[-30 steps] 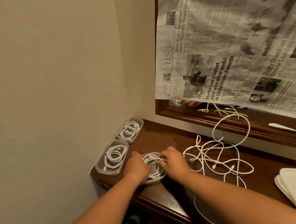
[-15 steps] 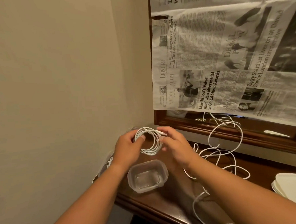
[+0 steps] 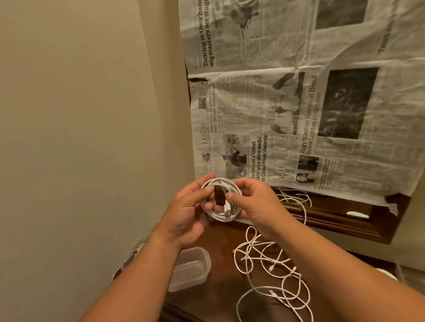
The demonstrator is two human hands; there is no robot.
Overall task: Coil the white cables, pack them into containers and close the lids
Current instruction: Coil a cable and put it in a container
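I hold a coiled white cable (image 3: 225, 213) up in front of me with both hands, above the dark wooden table (image 3: 224, 294). My left hand (image 3: 187, 212) grips the coil's left side. My right hand (image 3: 256, 206) pinches its right side, and the cable's plug end hangs inside the loop by my right thumb. Below my left forearm an empty clear plastic container (image 3: 192, 268) stands on the table without a lid. A tangle of loose white cables (image 3: 272, 269) lies on the table to its right.
Newspaper sheets (image 3: 302, 100) hang over a wood-framed mirror (image 3: 334, 218) behind the table. A beige wall corner closes off the left side. Other containers at the left table edge are mostly hidden by my left arm. A clear container (image 3: 423, 282) shows at the far right.
A second ago both hands were in the container with the coil. They lifted the coil out and have raised it higher, and the container stands empty. My view has tilted upward.
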